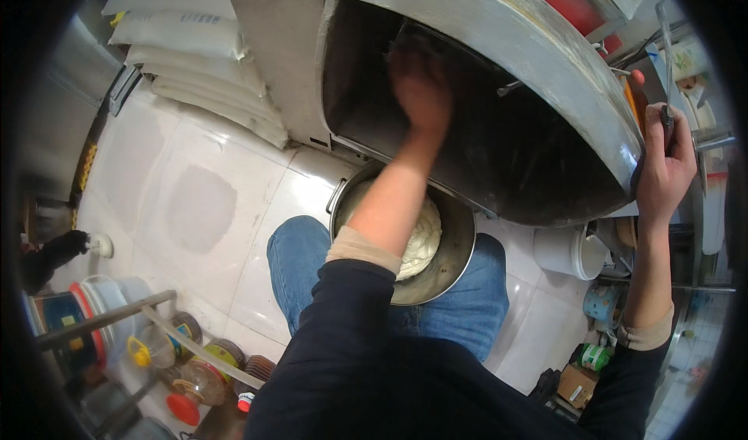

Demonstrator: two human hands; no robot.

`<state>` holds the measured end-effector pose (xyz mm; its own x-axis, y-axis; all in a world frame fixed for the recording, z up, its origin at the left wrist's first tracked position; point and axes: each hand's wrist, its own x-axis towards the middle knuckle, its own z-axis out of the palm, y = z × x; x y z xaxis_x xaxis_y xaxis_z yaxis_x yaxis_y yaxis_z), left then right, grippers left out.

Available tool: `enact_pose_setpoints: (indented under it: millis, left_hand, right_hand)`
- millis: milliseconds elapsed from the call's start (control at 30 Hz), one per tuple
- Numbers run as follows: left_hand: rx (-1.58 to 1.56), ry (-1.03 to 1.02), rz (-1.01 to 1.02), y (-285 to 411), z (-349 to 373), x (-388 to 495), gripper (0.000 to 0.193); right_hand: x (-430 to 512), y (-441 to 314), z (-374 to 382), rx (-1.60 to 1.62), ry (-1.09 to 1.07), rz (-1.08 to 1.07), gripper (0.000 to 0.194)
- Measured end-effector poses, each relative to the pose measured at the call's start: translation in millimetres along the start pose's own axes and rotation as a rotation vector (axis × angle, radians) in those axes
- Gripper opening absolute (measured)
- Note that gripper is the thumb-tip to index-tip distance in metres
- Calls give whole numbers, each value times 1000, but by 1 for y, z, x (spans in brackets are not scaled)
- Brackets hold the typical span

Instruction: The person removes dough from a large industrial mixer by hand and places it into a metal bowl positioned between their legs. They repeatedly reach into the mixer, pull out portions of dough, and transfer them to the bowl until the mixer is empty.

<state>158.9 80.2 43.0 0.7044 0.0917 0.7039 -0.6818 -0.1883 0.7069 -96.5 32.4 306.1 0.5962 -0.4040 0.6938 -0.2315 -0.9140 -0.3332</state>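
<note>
In front of me stands a large metal machine, seemingly a dough mixer (491, 7), with its dark drum (497, 130) facing me. My left hand (423, 86) reaches deep inside the drum, near its upper left wall. It is blurred and in shadow, so I cannot tell whether it holds anything. At the drum's right edge, my right hand (669, 159) grips the black handle of a metal rod (665, 48). Below the drum opening, between my knees, a stainless steel pot (461, 253) holds a pale lump of dough (425, 244), partly hidden by my left forearm.
White sacks (187, 36) are stacked left of the machine. A white bucket (564, 253) stands at the right on the tiled floor (263, 206). Plastic bottles (201, 375) and a metal rack bar (111, 320) are at lower left. A small metal bar (509, 88) juts inside the drum.
</note>
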Motion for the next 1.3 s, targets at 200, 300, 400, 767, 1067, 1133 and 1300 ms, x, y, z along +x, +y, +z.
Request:
enact_pose_setpoints:
  millis: [200, 300, 400, 767, 1067, 1133, 1300]
  left_hand:
    - [39, -133, 126, -57, -18, -2, 31]
    - [106, -559, -215, -58, -34, -22, 31]
    - [364, -399, -186, -58, -29, -23, 31]
    - [23, -281, -933, -79, 27, 12, 38]
    - [427, -817, -542, -107, 35, 6, 55]
    - [501, -859, -416, -104, 40, 3, 55]
    - [555, -767, -87, -67, 27, -11, 43]
  right_hand:
    - [0, -7, 4, -47, 50, 18, 18]
    - [0, -11, 3, -46, 55, 36, 20]
    - [-1, -12, 2, -50, 47, 32, 20]
    - [0, -11, 4, -5, 70, 45, 18]
    - [-1, -9, 4, 55, 68, 121, 24]
    - [-1, -9, 4, 70, 67, 87, 25]
    - [0, -11, 5, 18, 81, 68, 22]
